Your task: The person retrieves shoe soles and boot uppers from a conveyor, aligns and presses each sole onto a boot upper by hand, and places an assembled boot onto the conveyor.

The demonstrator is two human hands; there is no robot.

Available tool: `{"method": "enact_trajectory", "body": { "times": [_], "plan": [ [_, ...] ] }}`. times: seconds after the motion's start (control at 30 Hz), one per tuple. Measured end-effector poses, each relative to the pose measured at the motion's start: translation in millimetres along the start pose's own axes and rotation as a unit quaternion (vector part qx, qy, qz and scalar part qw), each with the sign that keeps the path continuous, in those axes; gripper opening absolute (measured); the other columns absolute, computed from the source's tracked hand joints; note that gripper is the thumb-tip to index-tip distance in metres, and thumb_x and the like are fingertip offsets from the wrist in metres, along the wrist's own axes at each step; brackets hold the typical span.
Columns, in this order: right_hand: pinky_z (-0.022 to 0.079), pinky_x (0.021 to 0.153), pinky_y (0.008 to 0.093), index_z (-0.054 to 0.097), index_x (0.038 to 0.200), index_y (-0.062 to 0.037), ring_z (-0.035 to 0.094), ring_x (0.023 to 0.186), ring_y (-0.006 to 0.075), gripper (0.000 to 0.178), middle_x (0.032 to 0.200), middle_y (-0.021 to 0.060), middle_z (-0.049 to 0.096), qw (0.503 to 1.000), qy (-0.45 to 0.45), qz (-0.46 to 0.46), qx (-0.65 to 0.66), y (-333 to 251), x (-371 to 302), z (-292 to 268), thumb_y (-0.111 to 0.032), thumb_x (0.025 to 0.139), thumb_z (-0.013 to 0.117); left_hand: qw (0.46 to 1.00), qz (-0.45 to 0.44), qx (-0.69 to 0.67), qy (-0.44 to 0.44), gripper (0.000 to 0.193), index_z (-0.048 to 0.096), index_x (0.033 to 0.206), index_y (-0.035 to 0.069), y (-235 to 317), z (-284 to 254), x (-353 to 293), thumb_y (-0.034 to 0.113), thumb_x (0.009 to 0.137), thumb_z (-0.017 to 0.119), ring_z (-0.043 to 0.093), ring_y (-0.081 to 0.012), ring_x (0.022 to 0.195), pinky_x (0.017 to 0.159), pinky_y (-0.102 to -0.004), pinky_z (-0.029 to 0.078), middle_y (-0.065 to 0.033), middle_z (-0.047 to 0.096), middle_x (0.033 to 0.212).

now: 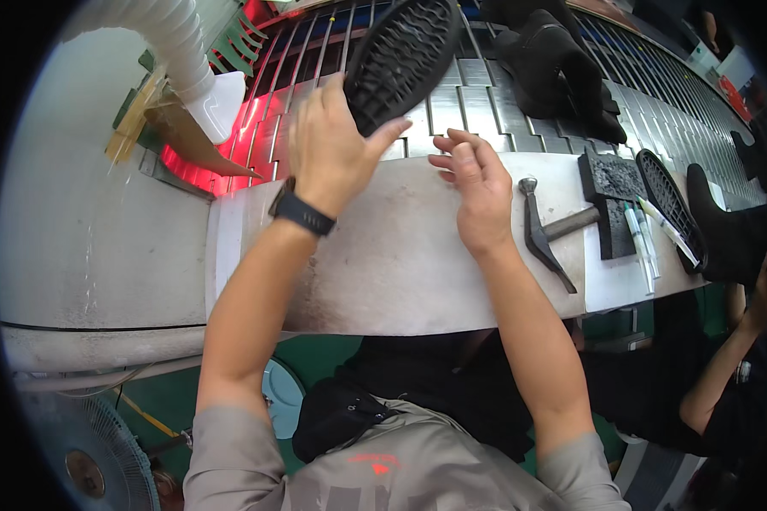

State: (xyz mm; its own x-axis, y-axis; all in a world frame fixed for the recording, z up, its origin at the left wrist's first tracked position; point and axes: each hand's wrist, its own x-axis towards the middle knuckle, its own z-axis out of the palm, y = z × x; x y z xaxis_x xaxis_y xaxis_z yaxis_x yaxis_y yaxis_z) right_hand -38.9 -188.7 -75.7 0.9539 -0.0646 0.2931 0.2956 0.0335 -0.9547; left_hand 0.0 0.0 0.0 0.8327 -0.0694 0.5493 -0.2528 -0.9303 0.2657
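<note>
Nearest the camera are the person's grey sleeves and dark apron, with both forearms reaching up over the pale, scuffed tabletop [383,272]. Taking that tabletop as the landmark: the left hand [332,153], a black watch [302,213] on its wrist, sits at the tabletop's far edge, and its grip is clenched on a black shoe sole [400,55] — fingers behind, thumb pressed across the near end. The sole is lifted off the tabletop, tread side facing the camera, its far end slanting up over the metal slat conveyor [486,102] that runs just beyond the tabletop.

The right hand [477,192] rests on the tabletop near its far edge, just right of the left hand; its grip is released, fingers loosely curled and holding nothing, fingertips close to the sole's near end but apart from it.

On the tabletop's right part lies a hammer [550,234], head toward the hand. Further right sits a dark foam block [614,192], then two white pens [643,243], then another black sole [669,204] lying tread up at the tabletop's right end.

Beyond the tabletop, on the conveyor, stand black boots [558,72]. Off the tabletop's far left corner, a white ribbed hose [175,43] ends in a nozzle above a red-lit stretch of the slats. Past the right end, another person's arm [724,366] shows beside a black boot [733,234].
</note>
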Motion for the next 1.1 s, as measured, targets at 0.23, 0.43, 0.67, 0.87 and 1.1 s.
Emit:
{"method": "enact_trajectory", "body": {
  "times": [0.23, 0.43, 0.67, 0.87, 1.1],
  "plan": [
    [0.054, 0.079, 0.026, 0.069, 0.121, 0.002, 0.066, 0.093, 0.01, 0.04, 0.101, 0.0069, 0.073, 0.974, 0.065, 0.099, 0.195, -0.8, 0.9, -10.2, -0.036, 0.109, 0.069, 0.887, -0.109, -0.266, -0.362, 0.09, 0.048, 0.151, -0.011, 37.6, -70.2, -90.0, 0.036, 0.088, 0.091, 0.072, -0.026, 0.1, 0.089, -0.0373, 0.057, -0.023, 0.072, 0.122],
    [0.051, 0.079, 0.0239, 0.074, 0.107, 0.0016, 0.063, 0.086, 0.0071, 0.034, 0.095, 0.0028, 0.074, 0.983, 0.004, 0.143, 0.115, 0.3, 3.8, -12.9, -0.032, 0.11, 0.067, 0.852, -0.241, -0.423, -0.191, 0.064, 0.059, 0.141, -0.007, -12.5, -4.8, -48.2, 0.047, 0.107, 0.066, 0.069, -0.0161, 0.096, 0.083, -0.0324, 0.056, -0.012, 0.076, 0.112],
    [0.05, 0.069, 0.0366, 0.072, 0.089, 0.009, 0.058, 0.073, 0.0138, 0.058, 0.081, 0.0052, 0.071, 0.98, 0.025, 0.191, -0.046, -19.3, 11.7, 1.0, -0.043, 0.111, 0.059, 0.73, -0.302, -0.586, -0.18, 0.071, 0.072, 0.098, -0.005, -2.7, 60.4, -19.2, 0.06, 0.113, 0.048, 0.061, -0.0131, 0.08, 0.073, -0.0306, 0.051, -0.0061, 0.07, 0.088],
    [0.053, 0.065, 0.0336, 0.075, 0.094, 0.0081, 0.062, 0.068, 0.0141, 0.063, 0.084, 0.0086, 0.075, 0.982, -0.001, 0.171, -0.075, -11.0, 18.3, 1.5, -0.047, 0.114, 0.054, 0.632, -0.333, -0.68, -0.166, 0.071, 0.07, 0.108, -0.008, 7.2, 52.0, -22.0, 0.056, 0.116, 0.04, 0.078, -0.0213, 0.09, 0.074, -0.0356, 0.067, -0.0137, 0.078, 0.099],
    [0.066, 0.091, 0.036, 0.065, 0.136, 0.0045, 0.078, 0.104, 0.0228, 0.063, 0.121, 0.0181, 0.076, 0.952, -0.081, 0.204, 0.214, -19.4, 10.2, -2.8, -0.048, 0.119, 0.034, 0.422, -0.21, -0.848, -0.241, 0.073, 0.067, 0.126, -0.002, 3.7, 51.7, -27.2, 0.06, 0.115, 0.031, 0.078, -0.0265, 0.102, 0.092, -0.042, 0.066, -0.0157, 0.077, 0.115]
  ]
}}
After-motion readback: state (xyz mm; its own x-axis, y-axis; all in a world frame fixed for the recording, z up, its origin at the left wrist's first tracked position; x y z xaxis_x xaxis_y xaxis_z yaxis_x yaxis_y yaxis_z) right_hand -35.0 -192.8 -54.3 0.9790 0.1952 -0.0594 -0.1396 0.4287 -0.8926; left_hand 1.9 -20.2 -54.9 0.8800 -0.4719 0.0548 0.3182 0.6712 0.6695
